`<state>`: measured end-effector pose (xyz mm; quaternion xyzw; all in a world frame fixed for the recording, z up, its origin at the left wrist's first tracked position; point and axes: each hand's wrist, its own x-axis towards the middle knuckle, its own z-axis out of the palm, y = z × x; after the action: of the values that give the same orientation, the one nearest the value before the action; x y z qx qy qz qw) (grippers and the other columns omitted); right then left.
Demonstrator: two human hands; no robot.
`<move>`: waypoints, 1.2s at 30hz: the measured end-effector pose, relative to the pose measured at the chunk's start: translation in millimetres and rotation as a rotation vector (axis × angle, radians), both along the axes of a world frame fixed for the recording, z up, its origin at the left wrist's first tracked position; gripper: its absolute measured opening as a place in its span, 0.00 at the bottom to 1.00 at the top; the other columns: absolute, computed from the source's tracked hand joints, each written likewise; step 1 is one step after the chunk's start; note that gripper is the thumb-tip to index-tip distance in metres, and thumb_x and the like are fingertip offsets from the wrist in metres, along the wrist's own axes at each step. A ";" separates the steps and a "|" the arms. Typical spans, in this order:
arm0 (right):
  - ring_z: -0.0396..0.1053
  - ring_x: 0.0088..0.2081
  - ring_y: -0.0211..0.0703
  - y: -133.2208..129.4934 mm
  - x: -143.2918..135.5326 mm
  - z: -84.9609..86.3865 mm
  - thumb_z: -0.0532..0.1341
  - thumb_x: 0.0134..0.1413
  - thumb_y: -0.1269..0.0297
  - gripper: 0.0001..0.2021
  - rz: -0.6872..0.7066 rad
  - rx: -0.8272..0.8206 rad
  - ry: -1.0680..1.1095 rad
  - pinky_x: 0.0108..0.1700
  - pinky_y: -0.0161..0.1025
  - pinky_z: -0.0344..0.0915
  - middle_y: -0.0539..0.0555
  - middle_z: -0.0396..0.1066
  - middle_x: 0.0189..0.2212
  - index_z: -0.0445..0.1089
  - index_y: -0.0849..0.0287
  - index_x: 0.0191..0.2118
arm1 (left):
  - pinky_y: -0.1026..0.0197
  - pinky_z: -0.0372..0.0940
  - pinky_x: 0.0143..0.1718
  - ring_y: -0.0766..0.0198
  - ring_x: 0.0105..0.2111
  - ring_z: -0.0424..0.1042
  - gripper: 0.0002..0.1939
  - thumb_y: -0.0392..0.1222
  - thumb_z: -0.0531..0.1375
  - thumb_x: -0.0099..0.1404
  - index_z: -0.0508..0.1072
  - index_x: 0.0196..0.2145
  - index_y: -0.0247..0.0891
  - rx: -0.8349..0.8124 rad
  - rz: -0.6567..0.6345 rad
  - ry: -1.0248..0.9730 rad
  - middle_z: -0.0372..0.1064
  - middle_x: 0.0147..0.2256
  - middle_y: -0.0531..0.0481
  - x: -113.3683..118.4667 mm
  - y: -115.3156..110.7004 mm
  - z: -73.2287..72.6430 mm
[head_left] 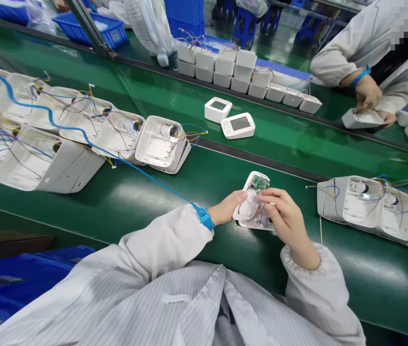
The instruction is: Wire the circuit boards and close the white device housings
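Just in front of me, my left hand (228, 206) grips the left side of a small white plastic housing (248, 205). A green circuit board (260, 182) shows at the housing's far end, and thin wires run below it. My right hand (286, 216) is at the housing's right side, thumb and fingertips drawn together over the wires. What sits between those fingertips is too small to make out. Under the held part lies another white shell with wires and parts inside, near the green tabletop. A blue wrist strap (205, 217) with a cord circles my left wrist.
White wired housings (162, 142) stand in rows at left, and more (364, 199) at right. Two finished-looking white devices with screens (238, 126) lie on the green belt (279, 139). The blue cord (146, 173) crosses the left side. Opposite, a co-worker's hands (367, 96) hold a white housing.
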<state>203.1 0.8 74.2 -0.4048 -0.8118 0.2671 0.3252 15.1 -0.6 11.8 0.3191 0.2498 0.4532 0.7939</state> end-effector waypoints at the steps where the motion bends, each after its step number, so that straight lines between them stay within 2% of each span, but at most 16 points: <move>1: 0.70 0.49 0.47 -2.6 -3.4 -3.2 0.55 0.66 0.62 0.13 0.017 0.041 0.021 0.49 0.44 0.68 0.57 0.69 0.49 0.75 0.52 0.49 | 0.58 0.68 0.36 0.59 0.31 0.72 0.34 0.69 0.63 0.54 0.75 0.36 0.30 0.055 0.001 0.037 0.74 0.32 0.42 -0.6 -0.7 0.8; 4: 0.69 0.50 0.47 -8.1 -12.0 -9.1 0.53 0.67 0.66 0.13 0.076 0.117 0.050 0.50 0.46 0.66 0.56 0.70 0.50 0.73 0.52 0.49 | 0.61 0.64 0.33 0.63 0.29 0.69 0.35 0.71 0.61 0.56 0.74 0.33 0.29 0.144 0.005 0.128 0.72 0.30 0.45 -2.3 -2.1 2.7; 7: 0.71 0.45 0.45 -8.3 -14.3 -10.7 0.53 0.67 0.69 0.11 0.153 0.113 0.065 0.47 0.45 0.65 0.54 0.74 0.43 0.72 0.53 0.46 | 0.60 0.66 0.37 0.61 0.33 0.71 0.37 0.73 0.59 0.56 0.75 0.36 0.30 0.121 0.023 0.124 0.74 0.33 0.44 -2.8 -1.4 2.4; 10: 0.71 0.38 0.43 -6.1 -12.0 -10.1 0.52 0.67 0.69 0.11 0.153 0.066 0.065 0.42 0.42 0.65 0.51 0.75 0.36 0.71 0.53 0.43 | 0.59 0.66 0.38 0.58 0.34 0.72 0.37 0.72 0.59 0.56 0.76 0.37 0.29 0.101 0.001 0.078 0.74 0.34 0.41 -2.9 0.3 1.0; 12: 0.71 0.38 0.43 -5.3 -10.6 -9.4 0.52 0.68 0.68 0.11 0.124 0.038 0.074 0.41 0.42 0.65 0.51 0.75 0.36 0.72 0.53 0.43 | 0.60 0.66 0.36 0.59 0.32 0.72 0.35 0.69 0.62 0.54 0.76 0.38 0.28 0.096 0.003 0.072 0.74 0.33 0.42 -3.4 0.8 0.1; 15: 0.70 0.46 0.46 -5.9 -9.8 -8.5 0.52 0.68 0.65 0.13 0.067 0.045 0.092 0.48 0.46 0.66 0.54 0.74 0.43 0.74 0.52 0.46 | 0.62 0.66 0.32 0.61 0.29 0.72 0.33 0.62 0.69 0.49 0.76 0.40 0.29 0.065 0.044 0.042 0.74 0.31 0.44 -4.8 0.4 -0.8; 17: 0.70 0.48 0.47 -6.5 -9.1 -8.3 0.54 0.67 0.62 0.13 -0.001 0.017 0.109 0.48 0.46 0.68 0.56 0.72 0.46 0.75 0.52 0.47 | 0.61 0.68 0.34 0.59 0.30 0.74 0.31 0.58 0.71 0.48 0.76 0.42 0.30 0.039 0.067 0.002 0.75 0.33 0.44 -5.7 0.4 -0.6; 19: 0.72 0.43 0.45 -6.5 -7.9 -8.9 0.56 0.66 0.60 0.12 -0.089 -0.075 0.156 0.42 0.43 0.71 0.55 0.73 0.42 0.76 0.52 0.46 | 0.57 0.70 0.38 0.55 0.34 0.76 0.31 0.56 0.71 0.48 0.76 0.44 0.30 0.018 0.076 -0.044 0.76 0.36 0.41 -6.7 1.2 0.0; 22: 0.74 0.30 0.41 -5.3 -6.7 -11.6 0.63 0.59 0.59 0.11 -0.233 -0.256 0.336 0.33 0.39 0.72 0.49 0.74 0.28 0.73 0.53 0.46 | 0.55 0.70 0.41 0.51 0.39 0.76 0.34 0.55 0.71 0.49 0.74 0.49 0.29 0.021 0.063 -0.075 0.76 0.41 0.37 -8.3 3.5 0.6; 25: 0.73 0.24 0.42 -4.1 -7.5 -15.3 0.69 0.50 0.58 0.12 -0.315 -0.357 0.448 0.27 0.38 0.71 0.48 0.74 0.24 0.70 0.55 0.38 | 0.56 0.70 0.42 0.51 0.42 0.76 0.35 0.53 0.70 0.51 0.73 0.53 0.30 0.073 0.046 -0.018 0.76 0.43 0.35 -9.4 4.4 -0.4; 28: 0.74 0.26 0.42 -4.2 -8.8 -17.3 0.69 0.51 0.58 0.10 -0.312 -0.288 0.350 0.29 0.37 0.72 0.51 0.76 0.26 0.71 0.57 0.33 | 0.54 0.68 0.49 0.49 0.47 0.74 0.32 0.49 0.70 0.53 0.73 0.54 0.32 0.127 0.048 0.073 0.74 0.49 0.36 -9.5 2.8 -1.5; 31: 0.74 0.29 0.40 -4.6 -9.3 -16.6 0.67 0.54 0.59 0.07 -0.317 -0.088 0.175 0.33 0.38 0.72 0.51 0.77 0.29 0.75 0.55 0.35 | 0.53 0.64 0.55 0.48 0.53 0.71 0.30 0.45 0.68 0.55 0.73 0.54 0.34 0.179 0.074 0.110 0.70 0.54 0.39 -8.6 0.5 -1.1; 34: 0.73 0.29 0.40 -3.7 -9.0 -15.5 0.65 0.57 0.60 0.05 -0.343 0.049 0.065 0.35 0.38 0.72 0.51 0.77 0.30 0.76 0.55 0.35 | 0.53 0.64 0.55 0.49 0.53 0.71 0.29 0.43 0.68 0.55 0.72 0.55 0.35 0.192 0.062 0.053 0.72 0.52 0.40 -6.8 -1.9 1.2; 36: 0.73 0.29 0.40 -2.4 -8.2 -16.0 0.65 0.57 0.61 0.05 -0.384 0.079 0.043 0.35 0.37 0.71 0.50 0.77 0.30 0.76 0.56 0.36 | 0.52 0.67 0.53 0.48 0.51 0.73 0.28 0.42 0.68 0.55 0.73 0.53 0.35 0.131 0.052 -0.010 0.74 0.49 0.39 -5.4 -4.0 4.1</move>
<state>194.9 -1.6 58.2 -0.5332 -0.7225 0.1768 0.4030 9.7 -4.5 15.9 0.3615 0.2236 0.4907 0.7606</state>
